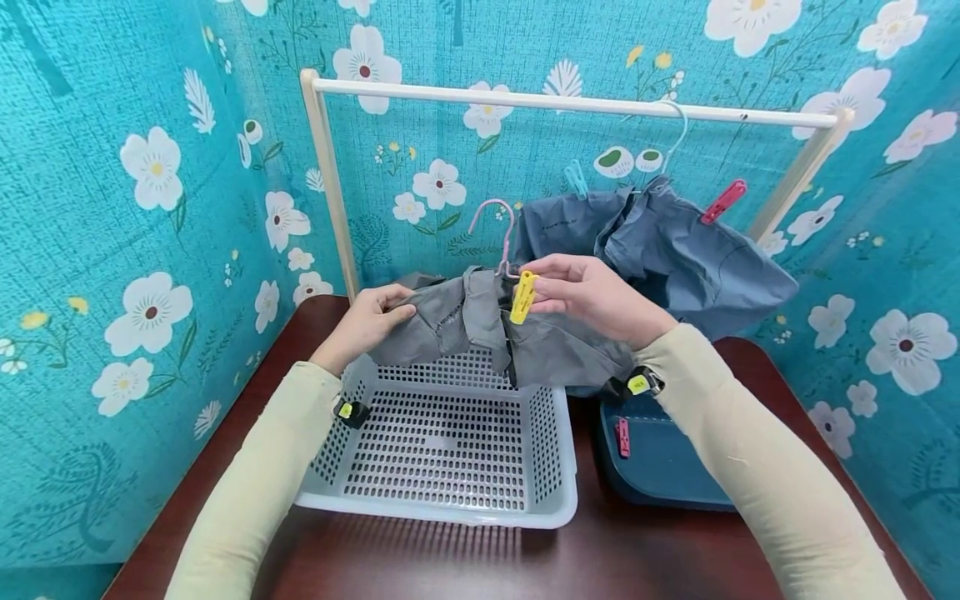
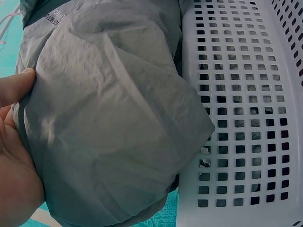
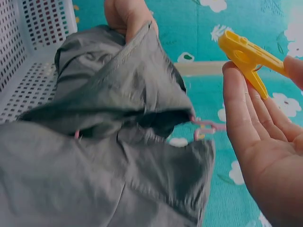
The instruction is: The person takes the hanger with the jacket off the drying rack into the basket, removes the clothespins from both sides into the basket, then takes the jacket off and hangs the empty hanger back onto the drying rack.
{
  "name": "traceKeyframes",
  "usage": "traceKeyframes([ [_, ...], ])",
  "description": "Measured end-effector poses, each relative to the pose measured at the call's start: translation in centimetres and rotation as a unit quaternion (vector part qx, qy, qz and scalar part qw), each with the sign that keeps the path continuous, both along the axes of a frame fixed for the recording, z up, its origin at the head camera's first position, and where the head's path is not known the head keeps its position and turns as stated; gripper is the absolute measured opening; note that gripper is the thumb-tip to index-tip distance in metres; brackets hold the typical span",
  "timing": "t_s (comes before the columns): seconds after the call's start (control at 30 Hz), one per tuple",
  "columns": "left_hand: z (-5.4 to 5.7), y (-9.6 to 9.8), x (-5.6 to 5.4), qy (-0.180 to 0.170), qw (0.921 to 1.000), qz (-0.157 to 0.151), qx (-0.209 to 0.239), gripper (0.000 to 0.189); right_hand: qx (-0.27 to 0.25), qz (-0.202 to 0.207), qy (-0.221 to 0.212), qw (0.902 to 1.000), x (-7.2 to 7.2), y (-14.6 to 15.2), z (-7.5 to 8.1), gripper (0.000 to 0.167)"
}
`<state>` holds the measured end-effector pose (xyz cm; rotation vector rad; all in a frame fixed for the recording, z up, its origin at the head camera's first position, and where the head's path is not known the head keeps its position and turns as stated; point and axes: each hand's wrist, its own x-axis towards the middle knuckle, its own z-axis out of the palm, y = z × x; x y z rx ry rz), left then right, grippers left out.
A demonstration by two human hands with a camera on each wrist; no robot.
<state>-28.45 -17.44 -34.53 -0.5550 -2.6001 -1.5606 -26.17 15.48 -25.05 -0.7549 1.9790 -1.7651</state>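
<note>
Right fingers (image 1: 562, 266) pinch a near-upright yellow plastic clothespin (image 1: 523, 297). Left fingers (image 1: 388, 294) grip crosswise grey fabric (image 1: 483, 317), part-hiding a pink plastic hanger (image 1: 507, 243).

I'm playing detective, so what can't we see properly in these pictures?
Head view: print on the grey garment, too small to read.
Head view: pink hanger below its hook, mostly covered by that garment.
Head view: right end of the blue container, behind the right sleeve.
Left wrist view: rest of the basket, cut off by the picture's edges.

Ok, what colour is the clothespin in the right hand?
The clothespin is yellow; it shows best in the right wrist view.
</note>
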Motion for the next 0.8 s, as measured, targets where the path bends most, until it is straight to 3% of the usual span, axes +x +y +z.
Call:
traceKeyframes([
  [0.27,-0.6,-0.3,-0.2,0.018,0.9998,0.002,-0.005,0.018,0.042,0.002,-0.005,0.9991,0.6,3.2,-0.5,0.049],
  [0.57,-0.9,-0.3,-0.1,0.015,0.9999,-0.002,0.005,0.019,0.069,0.025,-0.011,0.9973,1.7,6.3,-1.8,0.041],
  [0.73,0.8,0.2,1.1,0.012,0.9999,0.001,0.002,0.019,0.071,0.036,-0.03,0.9964,1.8,7.9,-2.7,0.039],
  [0.8,1.0,0.3,1.2,0.009,1.0,0.002,0.0,0.019,0.077,0.038,-0.035,0.9957,1.8,8.6,-3.1,0.04],
])
